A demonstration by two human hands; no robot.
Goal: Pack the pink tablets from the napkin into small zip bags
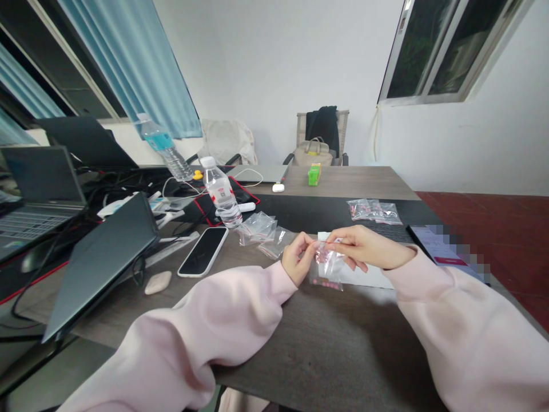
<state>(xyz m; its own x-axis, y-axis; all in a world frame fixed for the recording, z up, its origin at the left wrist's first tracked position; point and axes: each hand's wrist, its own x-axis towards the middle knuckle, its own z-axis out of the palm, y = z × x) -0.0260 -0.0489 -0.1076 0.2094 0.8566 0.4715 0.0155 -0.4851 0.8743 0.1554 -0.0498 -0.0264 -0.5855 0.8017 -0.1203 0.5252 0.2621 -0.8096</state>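
My left hand (297,258) and my right hand (362,247) meet above the dark table (326,349), both in pale pink sleeves. Together they pinch the top edge of a small clear plastic bag (326,270) that hangs between them. Small pink pieces lie in the bottom of the bag. Under the hands lies a white sheet of paper (364,277). Just left of my left hand sit several empty clear bags (263,232). More small bags with pink contents (374,210) lie farther back on the right.
A white-cased phone (203,250) lies face up left of the hands, beside a water bottle (221,194). Closed and open laptops (98,252) with cables crowd the left side. A second phone (437,246) rests at the right. A green box (314,174) and a chair with a bag stand at the back.
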